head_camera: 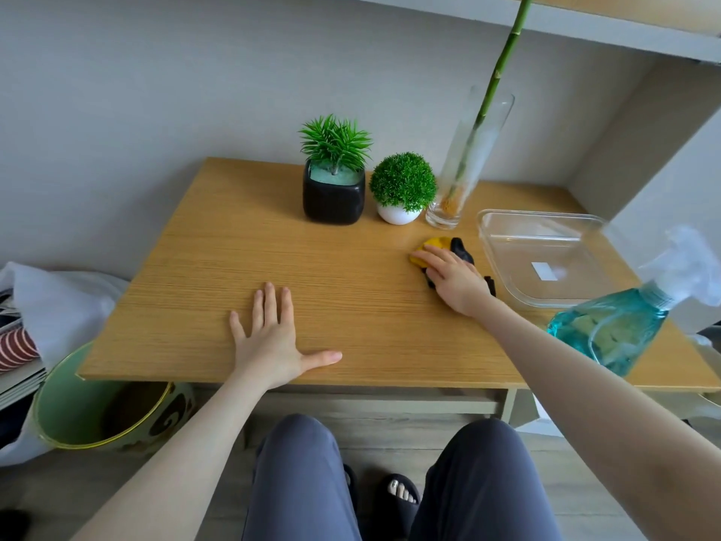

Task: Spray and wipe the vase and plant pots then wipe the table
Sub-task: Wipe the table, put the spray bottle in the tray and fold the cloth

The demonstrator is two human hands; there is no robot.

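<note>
Wiping a wood-grain table [218,267] with a yellow-and-black cloth [437,246] at right of centre.

Right hand [454,277] pressed flat on the bunched cloth, covering most of it; left hand [269,337] spread flat lower centre. Behind: glossy black square pot [333,199], round white pot [398,214], tall clear glass vase [464,169], bamboo stem cut off at top. Blurred blue spray bottle [616,326] at right edge beside a clear rectangular tray [546,259].

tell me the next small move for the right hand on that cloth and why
Probably sweep the cloth leftward along the table. The right hand presses it near the vase, while the left hand rests flat on a bare stretch it could lift from.
</note>
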